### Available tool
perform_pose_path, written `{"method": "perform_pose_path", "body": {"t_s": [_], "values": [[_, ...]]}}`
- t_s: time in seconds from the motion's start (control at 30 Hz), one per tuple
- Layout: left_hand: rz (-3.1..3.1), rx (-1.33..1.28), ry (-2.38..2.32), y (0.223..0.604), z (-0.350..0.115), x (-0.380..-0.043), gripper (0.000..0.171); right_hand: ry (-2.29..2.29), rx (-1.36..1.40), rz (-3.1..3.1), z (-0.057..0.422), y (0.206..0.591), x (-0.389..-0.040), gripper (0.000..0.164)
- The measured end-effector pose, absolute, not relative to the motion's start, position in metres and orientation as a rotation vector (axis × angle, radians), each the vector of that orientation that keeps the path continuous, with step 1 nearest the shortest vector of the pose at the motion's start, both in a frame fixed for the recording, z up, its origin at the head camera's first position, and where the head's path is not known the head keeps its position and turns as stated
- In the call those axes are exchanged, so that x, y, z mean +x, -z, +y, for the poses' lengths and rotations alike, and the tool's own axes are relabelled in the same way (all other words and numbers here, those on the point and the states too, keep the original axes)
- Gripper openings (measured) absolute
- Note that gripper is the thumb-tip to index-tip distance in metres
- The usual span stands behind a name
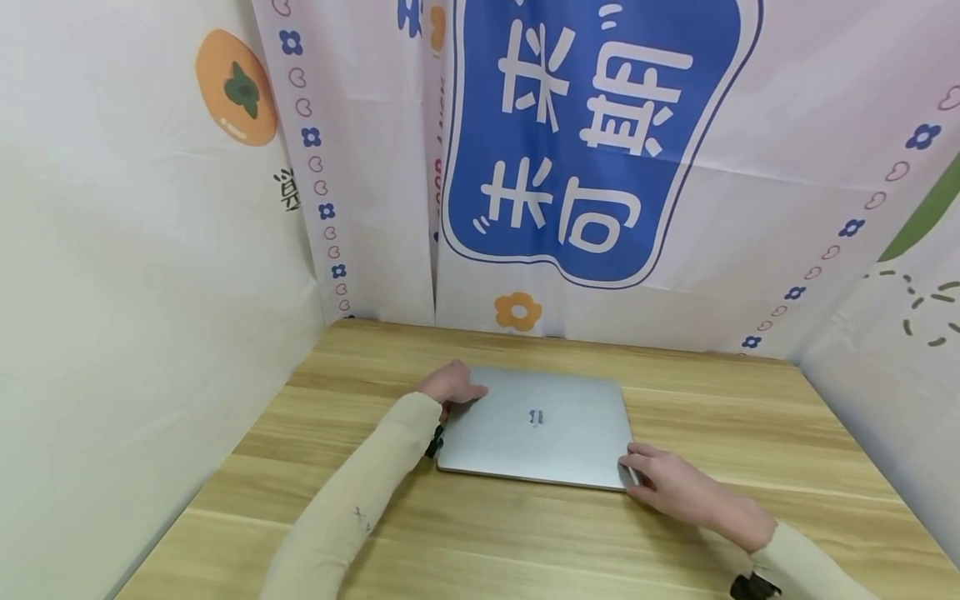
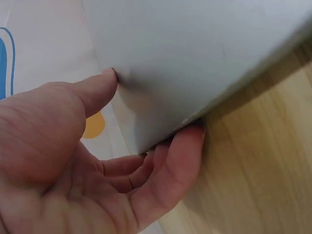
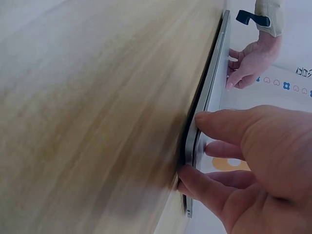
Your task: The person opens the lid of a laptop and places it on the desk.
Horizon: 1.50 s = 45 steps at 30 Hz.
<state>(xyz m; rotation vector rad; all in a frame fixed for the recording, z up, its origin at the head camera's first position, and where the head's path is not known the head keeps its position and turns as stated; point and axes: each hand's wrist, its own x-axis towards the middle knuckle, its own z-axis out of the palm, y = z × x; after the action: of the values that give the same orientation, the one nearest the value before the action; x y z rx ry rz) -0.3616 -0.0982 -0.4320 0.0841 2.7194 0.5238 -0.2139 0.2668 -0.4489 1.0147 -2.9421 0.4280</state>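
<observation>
The left hand (image 1: 450,383) holds the laptop (image 1: 540,425) at its left side, the thumb (image 2: 105,87) upon the lid and the fingers (image 2: 178,163) curled at the edge below. The right hand (image 1: 671,483) holds the near right corner between thumb and fingers. The laptop is closed and lies flat in the middle of the table (image 1: 480,533); whether its base is fully touching, I cannot tell. Behind stands a printed cloth (image 1: 375,167). In my judgement, the step in hand is taking or settling a two-sided hold; the next move calls for both hands to work evenly, so the laptop does not tilt.
</observation>
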Motion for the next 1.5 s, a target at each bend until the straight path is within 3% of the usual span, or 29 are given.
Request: {"method": "perform_pose_path", "body": {"t_s": [0.5, 1.5], "values": [[2.663, -0.003, -0.606, 0.433, -0.085, -0.359, 0.095, -0.39, 1.008, -2.922, 0.276, 0.448, -0.208, 0.037], [2.757, 0.109, -0.491, 0.431, -0.052, -0.343, 0.091, -0.365, 0.951, -2.929, 0.298, 0.443, -0.191, 0.033]]}}
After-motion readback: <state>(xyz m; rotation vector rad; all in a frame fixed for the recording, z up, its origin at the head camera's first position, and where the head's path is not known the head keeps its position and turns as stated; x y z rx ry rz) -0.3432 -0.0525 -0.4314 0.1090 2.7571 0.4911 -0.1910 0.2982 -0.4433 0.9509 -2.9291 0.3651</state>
